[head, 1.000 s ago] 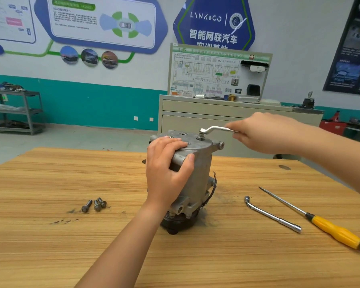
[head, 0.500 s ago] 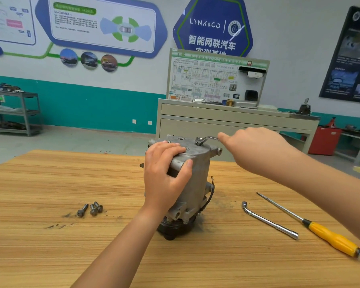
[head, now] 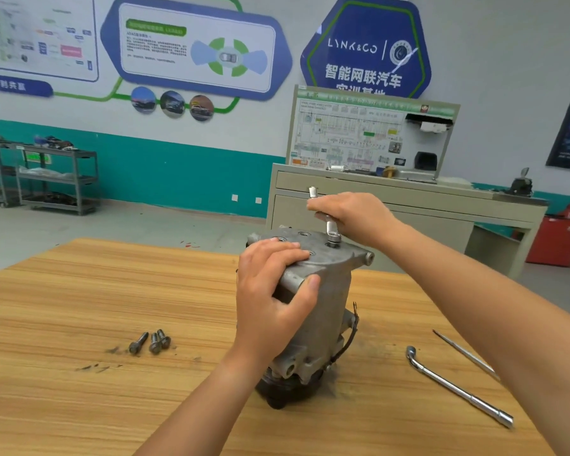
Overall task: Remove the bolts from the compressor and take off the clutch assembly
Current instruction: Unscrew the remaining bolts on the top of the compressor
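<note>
Compressor (head: 329, 291): one; stands on end at the middle of the table (head: 79, 406), flat cover face up
Clutch assembly (head: 283, 390): one; dark, at the bottom end, against the table top; not yet off
Bolt in hand: one, on the right side of the top face; hidden under the socket, so I cannot tell how far out it is
Open holes: three show on the top face, left of the socket
Left hand (head: 270, 291): fingers over the near top edge, thumb pressed on the side lug; clamped round the housing
Right hand (head: 356, 218): fist wrapped round the socket wrench (head: 330, 227); its socket sits down on the bolt, its free end pokes up past my knuckles
Doing it well, my judgement: hold the socket square and fully seated so that it does not ride off; brace hard with the left, since the body stands tall on a narrow base and could tip
Loose bolts (head: 150, 342): three, lying close together on the table, well left of the compressor
Second wrench (head: 458, 386): one, flat on the table to the right
Screwdriver (head: 461, 353): one, just beyond that wrench; only its shaft shows past my forearm
</note>
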{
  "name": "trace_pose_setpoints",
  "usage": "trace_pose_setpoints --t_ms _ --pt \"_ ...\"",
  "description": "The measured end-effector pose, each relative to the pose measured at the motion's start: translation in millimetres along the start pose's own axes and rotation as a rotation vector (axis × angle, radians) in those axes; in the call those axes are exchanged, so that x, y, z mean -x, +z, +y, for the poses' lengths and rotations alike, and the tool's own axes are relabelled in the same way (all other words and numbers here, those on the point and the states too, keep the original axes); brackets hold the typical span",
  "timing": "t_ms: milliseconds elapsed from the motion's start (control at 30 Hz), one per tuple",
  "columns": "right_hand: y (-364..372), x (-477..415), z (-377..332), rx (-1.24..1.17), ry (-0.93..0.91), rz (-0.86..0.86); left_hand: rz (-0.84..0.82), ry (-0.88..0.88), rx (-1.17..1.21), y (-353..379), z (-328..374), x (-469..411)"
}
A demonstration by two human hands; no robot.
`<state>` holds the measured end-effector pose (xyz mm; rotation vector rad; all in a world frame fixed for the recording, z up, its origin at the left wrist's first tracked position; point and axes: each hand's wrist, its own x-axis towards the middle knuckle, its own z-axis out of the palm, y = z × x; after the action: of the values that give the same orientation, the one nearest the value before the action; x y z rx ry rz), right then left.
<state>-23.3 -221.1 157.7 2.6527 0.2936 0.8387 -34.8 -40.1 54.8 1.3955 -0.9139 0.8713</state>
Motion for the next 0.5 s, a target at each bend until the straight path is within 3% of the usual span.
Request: trace_pose_setpoints --t_ms 200,267,400,500 --pt "-49 20 7 -0.367 0.547 0.443 -0.033 -0.019 0.015 -3 2 1" --pt "-74 35 1 -0.287 0.529 0.322 -0.031 -0.024 0.019 -3 3 1" --pt "-103 67 -34 0.167 0.43 -0.203 -0.032 -0.041 0.016 -2 3 2" --pt "-104 73 -57 0.311 0.388 -0.351 -0.039 -0.045 0.013 -3 3 2"
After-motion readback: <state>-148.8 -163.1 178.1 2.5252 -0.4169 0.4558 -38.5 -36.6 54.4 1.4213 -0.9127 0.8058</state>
